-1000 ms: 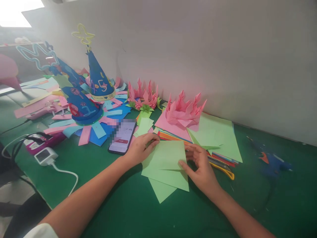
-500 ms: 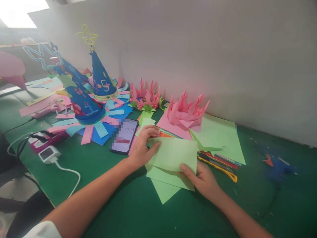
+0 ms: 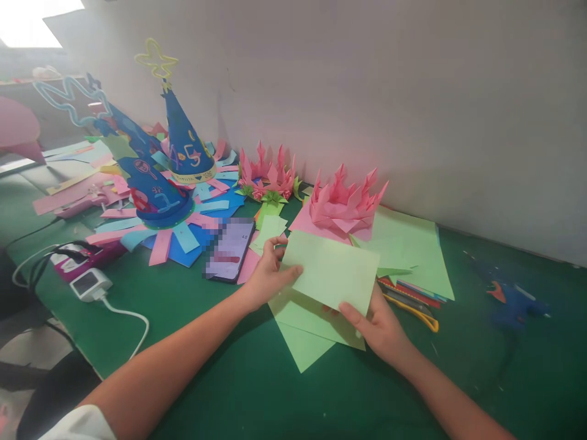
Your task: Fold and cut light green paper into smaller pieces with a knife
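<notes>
A light green sheet of paper (image 3: 331, 267) is held between both hands above the table. My left hand (image 3: 275, 273) pinches its left edge, thumb on top. At the lower right corner my right hand (image 3: 373, 321) grips the same sheet, with its thumb on the front and its fingers behind. Under it lie more green sheets (image 3: 305, 351) on the green table, partly covered by the held one. Just beyond the right hand is a yellow utility knife (image 3: 419, 313), its near end hidden behind the hand and paper.
Pink folded-paper crowns (image 3: 346, 205) stand near the wall. Blue cone hats (image 3: 160, 186) with paper strips are at left, near a phone (image 3: 232, 250) and a white charger (image 3: 90, 285). A blue glue gun (image 3: 518, 305) lies at right. Larger green paper (image 3: 413, 244) lies behind the knife.
Both hands have lifted the green sheet slightly up and to the right, tilting it. It now hangs clear of the sheets below, and fingertips of the right hand show beneath it.
</notes>
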A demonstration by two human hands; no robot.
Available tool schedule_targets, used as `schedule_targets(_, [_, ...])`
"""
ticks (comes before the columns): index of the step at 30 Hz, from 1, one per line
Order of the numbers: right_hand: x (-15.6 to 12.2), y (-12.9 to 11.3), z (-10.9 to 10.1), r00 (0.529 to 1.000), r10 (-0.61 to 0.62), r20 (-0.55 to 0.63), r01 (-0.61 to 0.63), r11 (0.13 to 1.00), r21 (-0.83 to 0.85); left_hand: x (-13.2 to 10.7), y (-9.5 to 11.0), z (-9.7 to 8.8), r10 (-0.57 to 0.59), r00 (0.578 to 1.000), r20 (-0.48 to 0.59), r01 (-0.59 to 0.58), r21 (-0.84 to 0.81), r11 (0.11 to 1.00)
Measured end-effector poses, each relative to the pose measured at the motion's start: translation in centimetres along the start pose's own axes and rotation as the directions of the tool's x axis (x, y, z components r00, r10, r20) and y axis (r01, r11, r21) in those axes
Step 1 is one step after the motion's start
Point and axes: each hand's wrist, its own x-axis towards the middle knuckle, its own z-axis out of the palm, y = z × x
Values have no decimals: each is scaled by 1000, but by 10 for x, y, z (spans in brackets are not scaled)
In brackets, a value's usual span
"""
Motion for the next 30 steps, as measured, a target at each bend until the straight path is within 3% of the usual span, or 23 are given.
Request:
schedule_targets(6, [-2, 9, -10, 983, -173, 60, 167, 981, 94, 4, 10, -7, 20, 991, -135, -22, -7, 1000])
schedule_targets(10, [-3, 17, -13, 961, -268, 60, 274, 954, -126, 7, 12, -10, 14, 986, -166, -18, -25, 1000])
schedule_targets(15, [0, 15, -12, 888, -422, 183, 460, 829, -319, 9, 3, -12, 63, 983, -170, -60, 22, 998])
schedule_targets(23, [6, 0, -9, 850, -496, 180, 526, 768, -365, 3, 1, 1, 8, 994, -105, -11, -34, 999])
schedule_targets(27, [5, -1, -10, 851, -524, 2, 470, 761, -447, -3, 1, 8, -79, 996, 33, 81, -93, 992])
schedule_targets(30, [5, -2, -11, 860, -506, -67, 420, 776, -471, -4, -2, 9, -74, 997, 28, 75, -46, 996])
